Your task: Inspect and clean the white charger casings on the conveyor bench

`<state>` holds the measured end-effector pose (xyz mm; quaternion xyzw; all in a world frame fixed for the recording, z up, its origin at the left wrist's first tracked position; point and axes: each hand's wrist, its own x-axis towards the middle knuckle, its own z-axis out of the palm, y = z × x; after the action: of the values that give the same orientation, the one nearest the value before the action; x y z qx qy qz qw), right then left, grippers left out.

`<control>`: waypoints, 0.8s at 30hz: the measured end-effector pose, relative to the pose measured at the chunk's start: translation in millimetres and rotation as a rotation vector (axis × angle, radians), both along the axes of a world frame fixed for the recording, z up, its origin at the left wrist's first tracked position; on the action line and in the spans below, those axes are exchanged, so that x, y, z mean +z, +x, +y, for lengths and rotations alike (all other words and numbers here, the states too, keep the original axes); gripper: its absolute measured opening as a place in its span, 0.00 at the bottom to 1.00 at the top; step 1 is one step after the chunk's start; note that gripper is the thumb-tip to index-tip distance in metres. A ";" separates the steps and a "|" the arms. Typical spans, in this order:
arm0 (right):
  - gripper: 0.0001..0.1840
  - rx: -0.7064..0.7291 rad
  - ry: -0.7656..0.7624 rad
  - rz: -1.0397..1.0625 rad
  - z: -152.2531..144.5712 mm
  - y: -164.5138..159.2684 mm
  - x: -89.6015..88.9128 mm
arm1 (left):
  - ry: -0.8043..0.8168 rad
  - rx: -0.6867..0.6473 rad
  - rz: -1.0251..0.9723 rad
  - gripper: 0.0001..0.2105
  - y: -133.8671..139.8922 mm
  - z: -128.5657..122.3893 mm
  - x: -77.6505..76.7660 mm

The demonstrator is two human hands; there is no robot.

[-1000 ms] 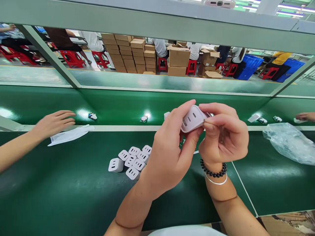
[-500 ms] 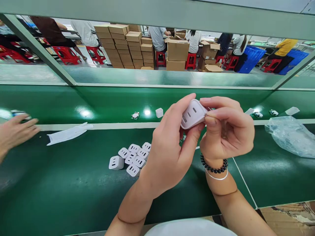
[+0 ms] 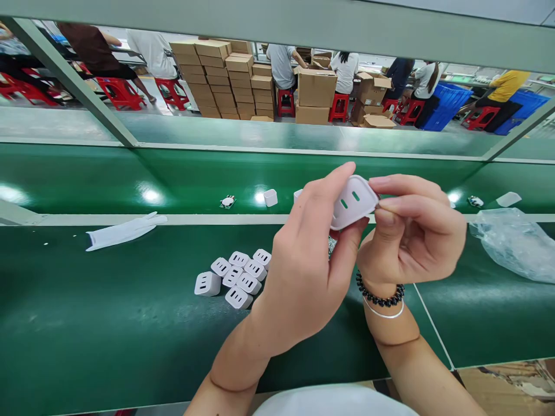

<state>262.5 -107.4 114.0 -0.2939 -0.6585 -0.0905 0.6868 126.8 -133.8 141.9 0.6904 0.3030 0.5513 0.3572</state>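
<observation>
My left hand (image 3: 299, 266) is wrapped round a white plastic charger shell (image 3: 353, 202), thumb below and fingers along its far side. Green shows through two slots in the shell's face. At the shell's right corner, the thumb and fingers of my right hand (image 3: 407, 225) are pinched together; a small dark bit shows there, too small to name. Part of a circuit board (image 3: 332, 245) peeks out beneath the shell, by my left thumb. Left of my hands, several white charger blocks (image 3: 238, 277) stand grouped on the green bench, slotted faces up.
A white glove (image 3: 125, 230) lies by the pale rail. Along the green strip beyond are a small circuit board (image 3: 228, 201), a white shell (image 3: 270, 197) and another board (image 3: 476, 201). A clear plastic bag (image 3: 515, 242) rests at right. People sit beyond, near stacked cartons (image 3: 217, 75).
The charger shell has tilted and moved slightly right with both hands; its slots, dark before, now show green. The other person's hand at far left has gone from view. Items on the strip have shifted left.
</observation>
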 end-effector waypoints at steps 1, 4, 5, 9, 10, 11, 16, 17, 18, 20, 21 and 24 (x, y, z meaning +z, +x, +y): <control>0.05 -0.011 0.065 0.016 1.2 -1.2 1.9 | 0.030 0.017 0.015 0.19 0.2 -0.2 0.0; 0.03 -0.046 0.156 0.045 5.7 -5.3 5.1 | 0.134 0.079 0.061 0.18 0.5 -0.9 -1.0; 0.03 -0.058 0.157 0.053 7.4 -6.8 4.8 | 0.158 0.104 0.066 0.18 0.4 -1.3 -1.7; 0.05 -0.129 0.148 0.067 13.1 -13.7 -0.6 | 0.182 0.205 0.034 0.17 -0.5 -3.5 -4.1; 0.06 -0.150 0.144 0.065 14.3 -15.6 -2.2 | 0.181 0.225 0.021 0.17 -0.9 -4.2 -4.5; 0.06 -0.163 0.139 0.062 15.4 -17.5 -3.7 | 0.178 0.238 0.005 0.17 -1.5 -4.9 -4.9; 0.04 -0.042 0.116 0.094 20.0 -23.8 -8.1 | 0.115 0.204 -0.066 0.18 -4.8 -7.6 -6.7; 0.04 -0.027 0.114 0.099 20.6 -24.4 -8.5 | 0.117 0.202 -0.058 0.18 -5.4 -7.8 -7.1; 0.04 -0.033 0.113 0.098 21.0 -24.8 -8.8 | 0.132 0.209 -0.041 0.19 -5.9 -7.9 -7.5; 0.05 -0.092 0.113 0.083 21.3 -25.5 -8.9 | 0.173 0.245 -0.003 0.19 -6.6 -7.5 -8.0; 0.06 -0.124 0.111 0.075 21.2 -25.7 -8.7 | 0.188 0.264 0.012 0.19 -6.7 -7.1 -8.2; 0.06 -0.155 0.108 0.080 20.2 -26.4 -7.5 | 0.154 0.257 0.010 0.18 -6.5 -4.9 -9.5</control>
<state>236.1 -87.1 106.5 -0.3100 -0.6001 -0.1669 0.7182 120.3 -138.7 132.4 0.6737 0.3476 0.6109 0.2283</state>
